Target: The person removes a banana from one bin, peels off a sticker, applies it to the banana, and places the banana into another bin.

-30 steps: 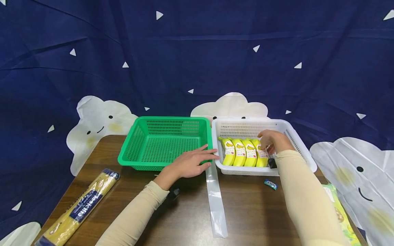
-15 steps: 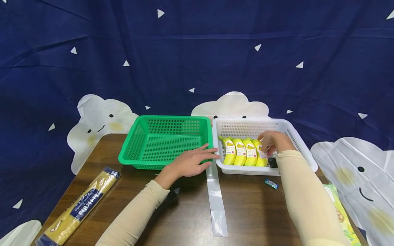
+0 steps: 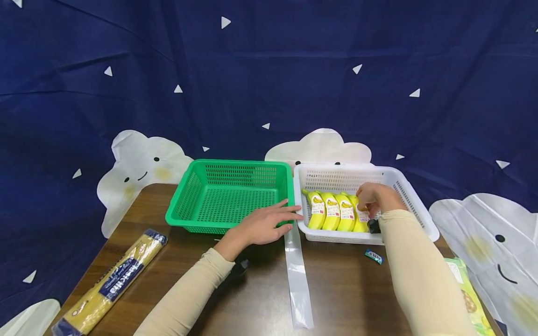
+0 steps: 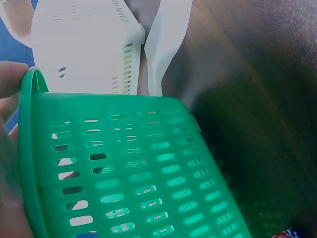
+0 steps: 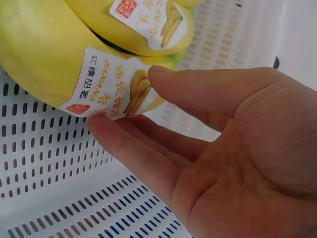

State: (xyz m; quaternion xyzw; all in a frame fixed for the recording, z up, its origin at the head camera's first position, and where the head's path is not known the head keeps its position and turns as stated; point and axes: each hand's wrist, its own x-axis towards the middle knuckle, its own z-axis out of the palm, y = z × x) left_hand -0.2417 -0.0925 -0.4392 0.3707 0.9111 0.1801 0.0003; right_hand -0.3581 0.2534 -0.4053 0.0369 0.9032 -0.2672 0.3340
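Observation:
Several yellow bananas with white labels lie side by side in the white basket. My right hand reaches into this basket at the rightmost banana. In the right wrist view its thumb and a finger pinch that banana across the label, which the thumb partly covers. The green basket stands to the left, its rim against the white one. My left hand rests with fingers spread across the two adjoining rims. Its fingers show at the edge of the left wrist view, beside the green wall.
A packet of spaghetti lies on the left of the brown table. Grey tape runs down the middle. Near the white basket's front lies a small blue-green wrapped item. A green-yellow bag is at the right edge.
The head view has shifted slightly. My right hand's fingers have moved a little onto the rightmost banana. The left hand stays on the rims, and the bananas keep their row.

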